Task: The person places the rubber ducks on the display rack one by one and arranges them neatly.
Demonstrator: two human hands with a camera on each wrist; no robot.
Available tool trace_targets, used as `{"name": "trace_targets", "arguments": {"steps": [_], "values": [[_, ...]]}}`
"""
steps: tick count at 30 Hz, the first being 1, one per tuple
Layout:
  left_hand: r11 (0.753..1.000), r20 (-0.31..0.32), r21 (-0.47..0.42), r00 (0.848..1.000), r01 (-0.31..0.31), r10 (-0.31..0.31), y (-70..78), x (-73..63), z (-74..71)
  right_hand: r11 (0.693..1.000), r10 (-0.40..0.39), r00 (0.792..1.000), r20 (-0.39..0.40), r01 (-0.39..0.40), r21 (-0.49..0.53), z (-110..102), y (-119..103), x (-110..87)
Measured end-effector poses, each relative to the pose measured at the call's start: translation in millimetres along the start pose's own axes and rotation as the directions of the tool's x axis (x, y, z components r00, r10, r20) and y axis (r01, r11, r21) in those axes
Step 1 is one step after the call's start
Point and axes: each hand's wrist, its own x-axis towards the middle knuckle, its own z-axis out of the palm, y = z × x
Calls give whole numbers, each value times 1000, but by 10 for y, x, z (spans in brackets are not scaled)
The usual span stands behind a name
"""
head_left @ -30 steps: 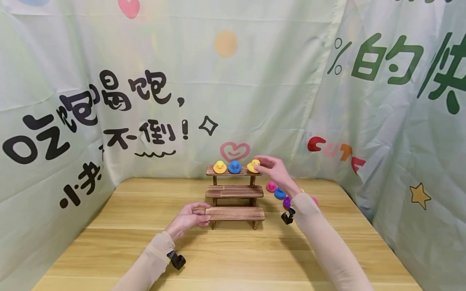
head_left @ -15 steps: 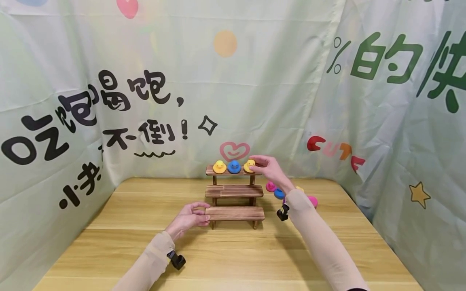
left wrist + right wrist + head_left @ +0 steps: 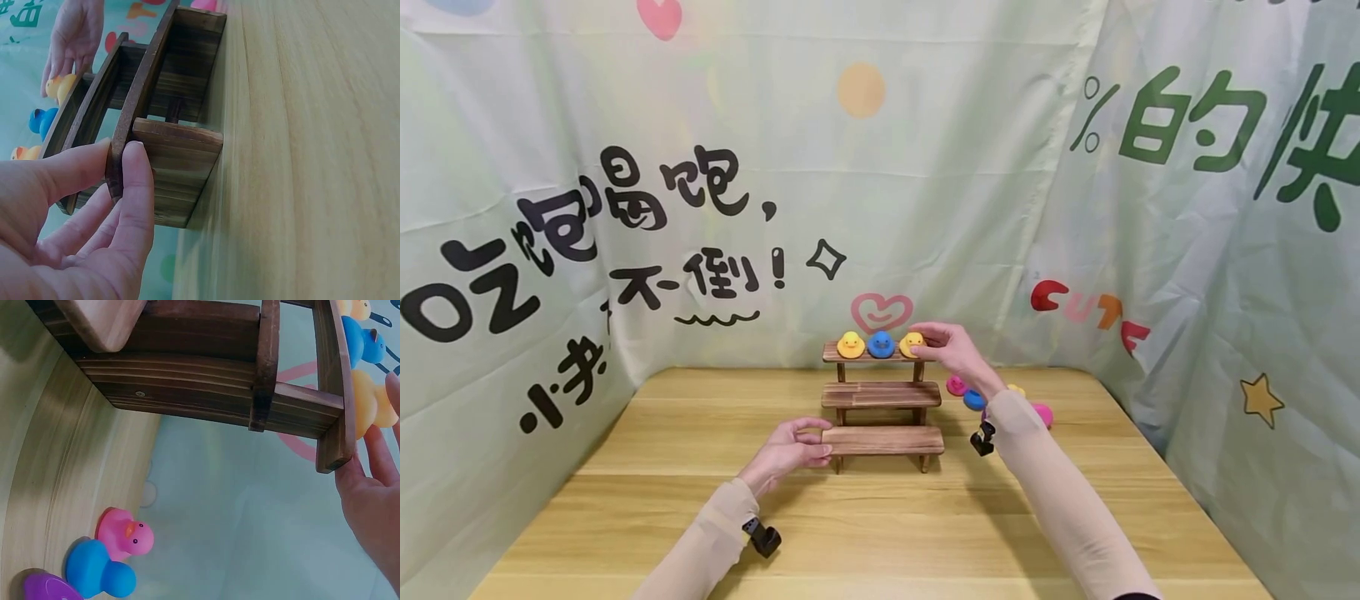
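A three-tier wooden display stand (image 3: 882, 394) stands on the table. My left hand (image 3: 784, 456) pinches the left end of its lowest shelf between thumb and fingers, seen close in the left wrist view. At the top shelf's right end, my right hand (image 3: 957, 352) holds a yellow rubber duck (image 3: 912, 341), which sits on that shelf. A blue rubber duck (image 3: 881, 345) is to its left, and another yellow rubber duck (image 3: 851, 345) sits at the left end. In the right wrist view, fingers touch the held yellow duck (image 3: 364, 403) beside the shelf edge.
Right of the stand, more rubber ducks lie on the wooden table (image 3: 700, 500): a pink one (image 3: 122, 534), a blue one (image 3: 94, 569) and a purple one (image 3: 50, 587), with others partly hidden by the right sleeve. A printed curtain (image 3: 962, 208) hangs behind.
My right hand has moved slightly left along the top shelf with the yellow duck, bringing it close to the blue duck. The left hand stays on the lowest shelf.
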Motion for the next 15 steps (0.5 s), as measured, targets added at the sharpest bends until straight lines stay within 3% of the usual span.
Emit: {"name": "trace_targets", "arguments": {"steps": [15], "values": [[1000,-3,3,1000,8,-8,15,3,4,999,-6,1000,-6,6,44,-55,13,1]]}}
